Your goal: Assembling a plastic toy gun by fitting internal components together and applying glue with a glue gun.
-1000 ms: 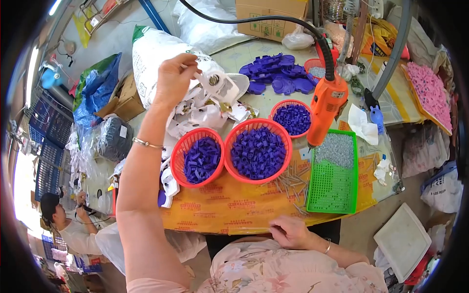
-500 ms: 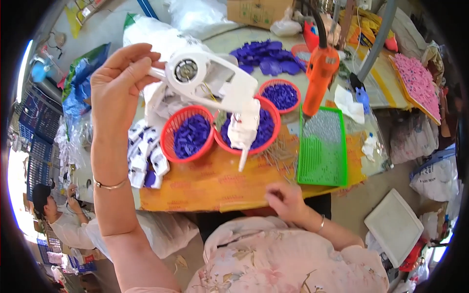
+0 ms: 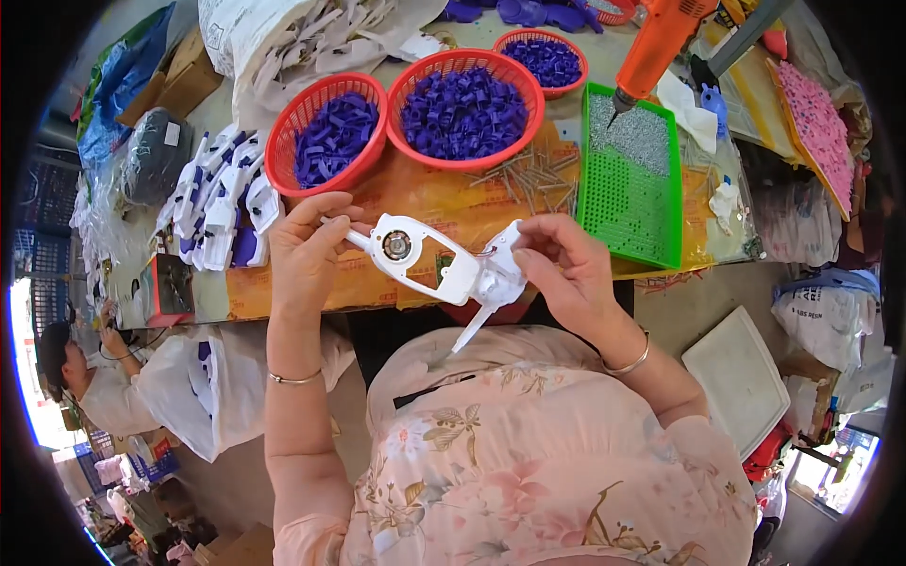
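Note:
A white plastic toy shell point(image 3: 461, 279) with a round speaker point(image 3: 396, 245) set into it hangs over the table's near edge. My left hand point(image 3: 307, 253) pinches the narrow stem beside the speaker end. At the opposite end, my right hand point(image 3: 574, 272) has its thumb and fingers on a white jointed piece point(image 3: 504, 269) attached to the shell. From that piece a thin white arm point(image 3: 472, 328) slants down toward me. Thin wires show near the joint.
Red baskets point(image 3: 326, 179) of small purple parts stand along the table. To their right are loose metal pins point(image 3: 533, 177) and a green tray point(image 3: 604, 241) of small screws. An orange electric screwdriver point(image 3: 661, 47) hangs above. White-and-purple shells point(image 3: 222, 203) lie left. A co-worker point(image 3: 118, 377) is at far left.
My left hand has brought the shell down and nearer from above the baskets. My right hand has come up from the table edge and taken its other end. The view has tilted.

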`<state>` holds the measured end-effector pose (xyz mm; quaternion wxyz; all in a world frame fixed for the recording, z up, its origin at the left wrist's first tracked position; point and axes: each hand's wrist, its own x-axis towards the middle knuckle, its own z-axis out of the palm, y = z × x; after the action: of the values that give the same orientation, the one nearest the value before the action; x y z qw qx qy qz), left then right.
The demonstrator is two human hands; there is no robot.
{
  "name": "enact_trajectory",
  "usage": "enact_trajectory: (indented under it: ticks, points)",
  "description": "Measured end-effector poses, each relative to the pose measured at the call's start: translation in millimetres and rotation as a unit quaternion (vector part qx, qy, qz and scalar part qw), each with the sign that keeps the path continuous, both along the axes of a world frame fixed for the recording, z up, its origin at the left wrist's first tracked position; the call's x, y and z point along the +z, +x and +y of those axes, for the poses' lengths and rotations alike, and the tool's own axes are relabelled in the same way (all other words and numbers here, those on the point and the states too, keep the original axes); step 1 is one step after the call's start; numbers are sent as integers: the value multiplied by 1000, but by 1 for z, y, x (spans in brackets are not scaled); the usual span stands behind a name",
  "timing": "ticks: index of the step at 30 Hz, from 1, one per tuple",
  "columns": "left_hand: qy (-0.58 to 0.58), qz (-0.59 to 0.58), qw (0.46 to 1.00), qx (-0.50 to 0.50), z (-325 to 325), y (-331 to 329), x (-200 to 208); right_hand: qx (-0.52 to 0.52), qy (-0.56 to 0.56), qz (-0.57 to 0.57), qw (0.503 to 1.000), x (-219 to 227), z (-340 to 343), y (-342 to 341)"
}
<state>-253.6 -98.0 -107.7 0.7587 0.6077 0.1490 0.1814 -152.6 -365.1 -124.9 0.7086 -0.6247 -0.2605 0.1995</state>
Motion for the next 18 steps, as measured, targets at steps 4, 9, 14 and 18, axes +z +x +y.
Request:
enact_trajectory:
  ticks: [4, 9, 14, 18]
  points:
    - [-72, -33, 997, 7, -2, -10, -18, 107, -101, -86, 985, 9, 11, -2]
    - [-96, -64, 993, 37, -20, -6, -24, 136, -30, 99, 985, 14, 23, -13]
    - [-19, 20, 994, 105, -51, -14, -14, 8, -92, -171, 981, 12, 28, -22]
    - [-218, -32, 975, -26, -74, -25, -18, 53, -53, -397, 915, -3, 41, -27]
